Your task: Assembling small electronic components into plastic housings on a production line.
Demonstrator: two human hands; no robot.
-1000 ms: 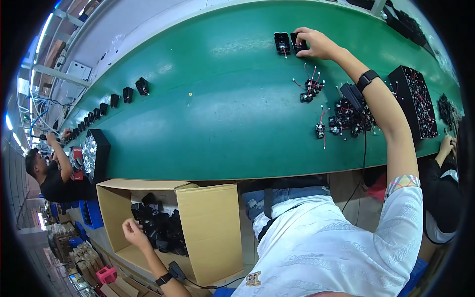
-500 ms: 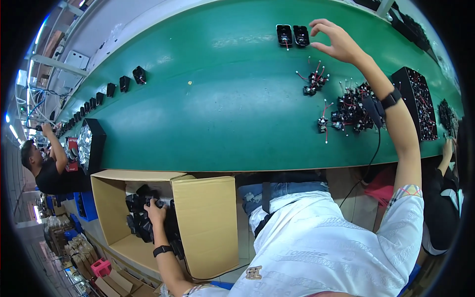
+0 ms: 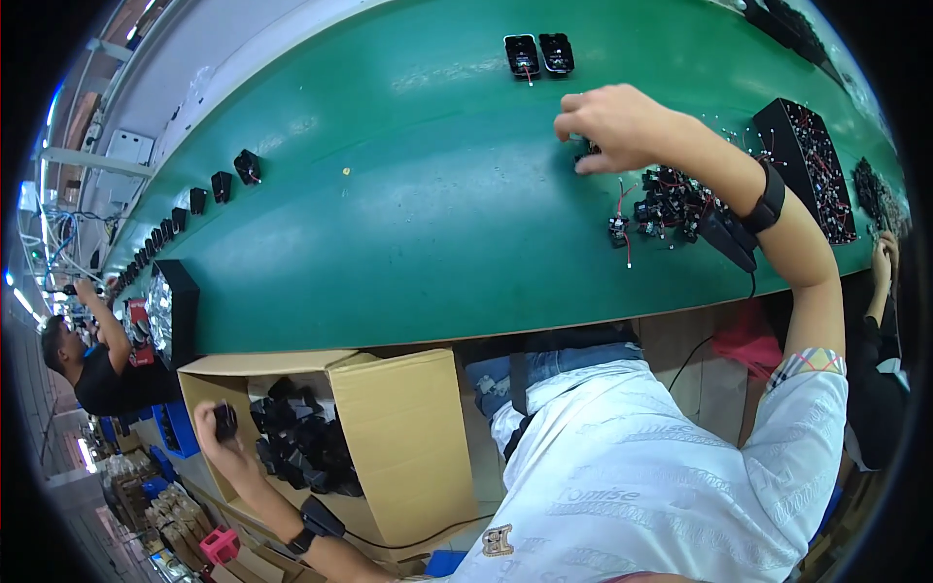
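Note:
My right hand (image 3: 614, 126) reaches over the green conveyor belt (image 3: 389, 194) and closes its fingers on a small black part with red wires (image 3: 586, 154) at the edge of a pile of such parts (image 3: 671, 206). My left hand (image 3: 219, 428) is down at the left, over an open cardboard box (image 3: 389, 437) full of black housings (image 3: 301, 447), and grips one black housing (image 3: 225, 420). Two black housings (image 3: 540, 53) lie side by side on the far part of the belt.
A row of black housings (image 3: 209, 189) runs along the belt's left side. A black tray (image 3: 173, 311) stands at the left, another black tray of parts (image 3: 814, 165) at the right. One person (image 3: 92, 360) works at the left, another person's arm (image 3: 880, 282) at the right.
My right hand left the two housings at the far belt and came back to the wired parts pile. My left hand dipped into the box and came up holding a black housing.

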